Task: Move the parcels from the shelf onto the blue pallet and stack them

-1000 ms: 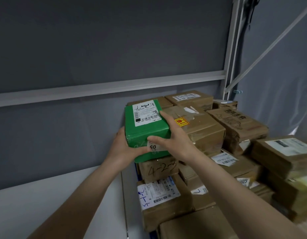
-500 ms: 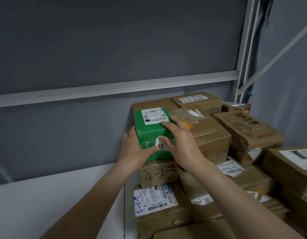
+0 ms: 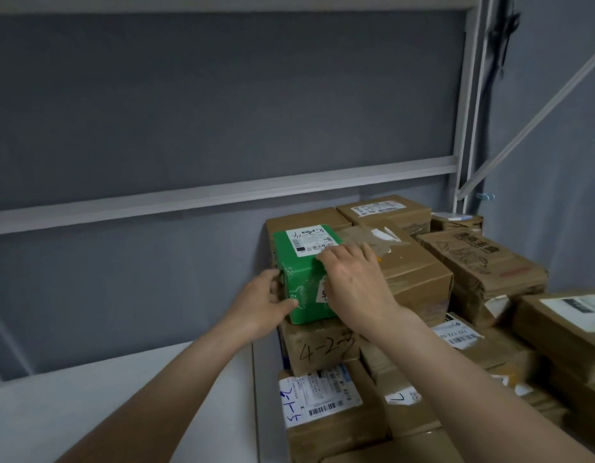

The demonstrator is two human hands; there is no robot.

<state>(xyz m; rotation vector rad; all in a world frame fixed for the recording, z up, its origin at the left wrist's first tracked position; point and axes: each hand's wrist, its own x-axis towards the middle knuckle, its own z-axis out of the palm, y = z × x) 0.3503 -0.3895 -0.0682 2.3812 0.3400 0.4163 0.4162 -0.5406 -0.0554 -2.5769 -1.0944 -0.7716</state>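
The green parcel [image 3: 303, 279] looks like cardboard under glossy clear tape, with a white paper label on top. The brown boxes [image 3: 409, 265] around it are matt corrugated cardboard, some creased, with shiny tape strips. The rack beam [image 3: 222, 192] looks like smooth grey-painted metal.

Parcels stacked at the right, a wall with rails behind them.

The small parcel [image 3: 306, 259] sits on the parcel marked "4-2-3" [image 3: 319, 349], at the left edge of the stack, just beside a large taped box [image 3: 406, 265] on its right. The left hand [image 3: 261, 304] holds its left side; the right hand [image 3: 354, 285] lies over its top right corner. Behind it stand two more boxes [image 3: 386, 210]. A horizontal rail [image 3: 189, 195] runs along the wall behind the stack.
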